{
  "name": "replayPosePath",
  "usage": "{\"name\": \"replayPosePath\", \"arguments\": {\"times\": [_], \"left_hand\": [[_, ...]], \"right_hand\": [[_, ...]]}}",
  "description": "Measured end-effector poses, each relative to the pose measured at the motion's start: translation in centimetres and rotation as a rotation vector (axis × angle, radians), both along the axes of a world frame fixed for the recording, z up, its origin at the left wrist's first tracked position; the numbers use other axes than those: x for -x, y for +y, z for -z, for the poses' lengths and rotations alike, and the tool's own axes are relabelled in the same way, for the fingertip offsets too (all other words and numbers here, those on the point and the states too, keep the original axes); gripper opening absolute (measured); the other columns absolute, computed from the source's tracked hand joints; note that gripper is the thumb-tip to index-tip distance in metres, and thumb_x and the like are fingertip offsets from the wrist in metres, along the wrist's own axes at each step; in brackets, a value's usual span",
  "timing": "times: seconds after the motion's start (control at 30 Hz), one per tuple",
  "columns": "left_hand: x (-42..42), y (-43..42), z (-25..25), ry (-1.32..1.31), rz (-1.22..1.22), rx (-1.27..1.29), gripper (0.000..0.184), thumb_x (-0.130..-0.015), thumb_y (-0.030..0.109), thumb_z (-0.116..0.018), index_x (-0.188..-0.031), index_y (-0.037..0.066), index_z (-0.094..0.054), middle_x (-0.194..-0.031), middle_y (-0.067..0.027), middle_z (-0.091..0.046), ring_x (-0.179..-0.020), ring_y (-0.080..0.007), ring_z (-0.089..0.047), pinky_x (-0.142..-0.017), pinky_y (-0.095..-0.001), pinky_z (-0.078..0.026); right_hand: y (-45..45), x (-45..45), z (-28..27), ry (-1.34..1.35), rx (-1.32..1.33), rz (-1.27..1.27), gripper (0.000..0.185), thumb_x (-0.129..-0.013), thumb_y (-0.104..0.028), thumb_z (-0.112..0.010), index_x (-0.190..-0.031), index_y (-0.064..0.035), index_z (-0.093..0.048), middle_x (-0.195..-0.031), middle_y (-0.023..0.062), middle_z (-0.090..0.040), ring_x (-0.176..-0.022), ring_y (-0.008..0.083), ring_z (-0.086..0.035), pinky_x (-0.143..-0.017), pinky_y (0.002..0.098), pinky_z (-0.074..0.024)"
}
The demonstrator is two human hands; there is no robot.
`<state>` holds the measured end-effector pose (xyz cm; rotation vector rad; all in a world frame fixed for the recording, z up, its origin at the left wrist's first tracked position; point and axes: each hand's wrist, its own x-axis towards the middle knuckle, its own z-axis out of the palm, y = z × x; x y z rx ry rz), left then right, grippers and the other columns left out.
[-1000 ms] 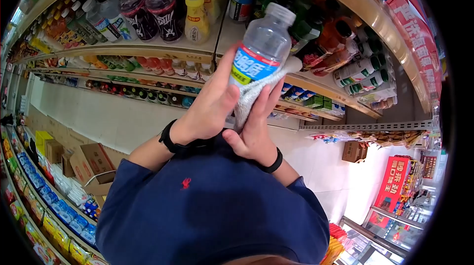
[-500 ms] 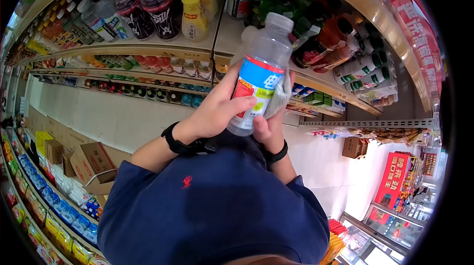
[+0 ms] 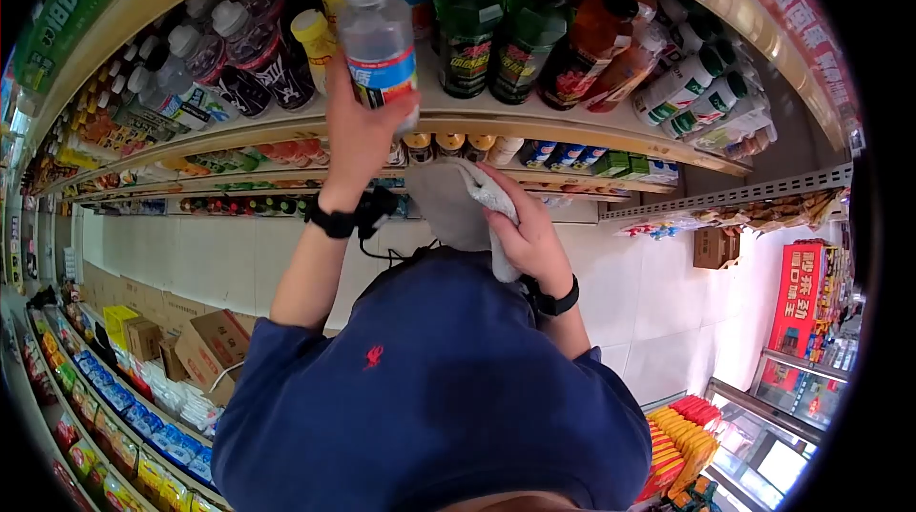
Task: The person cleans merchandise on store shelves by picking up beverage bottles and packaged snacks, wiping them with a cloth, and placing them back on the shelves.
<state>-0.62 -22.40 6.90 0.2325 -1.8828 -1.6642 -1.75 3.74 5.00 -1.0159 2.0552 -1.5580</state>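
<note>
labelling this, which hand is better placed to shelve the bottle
Left, likely: the left hand grips the bottle by the shelf; the right hand holds a cloth, nearer the body.

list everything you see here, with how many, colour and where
clear bottle: 1, blue-red label, in left hand
cloth: 1, grey, in right hand
shelves: several, tan-edged, ahead
green bottles: several, top shelf
orange-red bottles: several, right of green ones
green-capped bottles: several, white, further right
yellow-capped bottles: several, left of clear bottle
purple-black bottles: several, further left
packets: many, blue, lower left
cartons: several, brown, left
sign: 1, red, far right
floor: white, below
shirt: 1, navy
wristbands: 2, black, on wrists
hands: 2, left and right
</note>
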Motion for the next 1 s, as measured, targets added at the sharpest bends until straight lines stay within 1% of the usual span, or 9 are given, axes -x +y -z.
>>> {"name": "replayPosePath", "arguments": {"times": [0.1,0.23,0.43,0.5,0.7,0.73,0.8,0.9,1.0], "left_hand": [[2.4,0.0,0.5,0.092,-0.286,0.262,0.079,-0.075,0.008,-0.084,-0.140,-0.002,-0.040,-0.127,-0.0152,-0.051,-0.117,-0.0283,-0.055,-0.100,-0.0410,-0.045],[4.9,-0.1,2.8,0.144,-0.321,0.222,0.082,-0.074,0.008,-0.084,-0.141,-0.002,-0.038,-0.131,-0.0170,-0.051,-0.119,-0.0288,-0.054,-0.100,-0.0405,-0.045],[6.7,0.7,2.9,0.078,-0.272,0.081,0.087,-0.078,0.006,-0.081,-0.147,-0.003,-0.028,-0.138,-0.0215,-0.047,-0.125,-0.0295,-0.051,-0.105,-0.0399,-0.041],[7.3,0.3,4.0,0.088,-0.301,0.229,0.086,-0.081,0.003,-0.075,-0.149,-0.003,-0.024,-0.139,-0.0225,-0.045,-0.128,-0.0322,-0.047,-0.109,-0.0404,-0.037],[7.0,0.6,4.9,0.074,-0.330,0.344,0.087,-0.078,-0.002,-0.068,-0.151,-0.003,-0.021,-0.142,-0.0253,-0.035,-0.131,-0.0401,-0.042,-0.112,-0.0424,-0.033],[7.1,0.8,4.9,0.074,-0.343,0.340,0.087,-0.078,-0.002,-0.068,-0.151,-0.003,-0.021,-0.142,-0.0253,-0.035,-0.131,-0.0401,-0.042,-0.112,-0.0424,-0.033],[7.1,1.1,4.7,0.015,-0.437,0.517,0.090,-0.080,0.003,-0.070,-0.153,-0.003,-0.019,-0.143,-0.0247,-0.040,-0.131,-0.0384,-0.046,-0.111,-0.0417,-0.036],[7.1,1.4,4.6,0.029,-0.377,0.453,0.087,-0.082,0.004,-0.070,-0.153,-0.003,-0.020,-0.141,-0.0270,-0.040,-0.130,-0.0419,-0.046,-0.111,-0.0440,-0.036],[5.5,2.2,4.5,0.031,-0.358,0.497,0.081,-0.083,0.005,-0.071,-0.150,-0.004,-0.027,-0.141,-0.0260,-0.041,-0.130,-0.0406,-0.045,-0.111,-0.0433,-0.037]], "right_hand": [[1.1,-0.1,1.1,0.051,0.006,0.002,0.060,-0.089,-0.005,-0.058,-0.148,-0.0065,-0.047,-0.138,0.0229,-0.059,-0.121,0.0419,-0.060,-0.102,0.0411,-0.0476],[2.0,0.4,1.1,0.078,-0.027,-0.022,0.059,-0.090,-0.005,-0.059,-0.148,-0.0083,-0.047,-0.138,0.0221,-0.059,-0.123,0.0428,-0.059,-0.102,0.0420,-0.0482],[3.5,1.5,1.6,0.058,-0.096,-0.022,0.058,-0.090,-0.006,-0.060,-0.147,-0.0097,-0.048,-0.138,0.0225,-0.059,-0.124,0.0431,-0.058,-0.103,0.0430,-0.0482],[3.9,1.5,1.8,0.061,-0.106,-0.038,0.058,-0.091,-0.006,-0.060,-0.147,-0.0098,-0.048,-0.138,0.0227,-0.059,-0.124,0.0432,-0.058,-0.103,0.0431,-0.0482],[3.5,2.1,1.9,0.041,-0.139,-0.107,0.058,-0.091,-0.007,-0.059,-0.148,-0.0103,-0.047,-0.141,0.0219,-0.058,-0.127,0.0424,-0.056,-0.105,0.0424,-0.0466],[3.4,2.2,1.9,0.045,-0.143,-0.119,0.058,-0.091,-0.007,-0.059,-0.148,-0.0103,-0.047,-0.141,0.0219,-0.058,-0.127,0.0424,-0.056,-0.105,0.0424,-0.0466],[3.1,2.1,2.0,0.038,-0.152,-0.151,0.059,-0.091,-0.008,-0.059,-0.149,-0.0108,-0.046,-0.141,0.0220,-0.057,-0.127,0.0422,-0.057,-0.105,0.0422,-0.0465],[2.5,2.0,2.1,0.035,-0.156,-0.207,0.059,-0.092,-0.008,-0.059,-0.149,-0.0112,-0.046,-0.141,0.0224,-0.057,-0.126,0.0420,-0.057,-0.105,0.0420,-0.0467],[2.0,2.2,2.5,0.054,-0.144,-0.244,0.058,-0.092,-0.010,-0.059,-0.149,-0.0113,-0.046,-0.141,0.0228,-0.057,-0.126,0.0421,-0.057,-0.105,0.0421,-0.0471]]}}
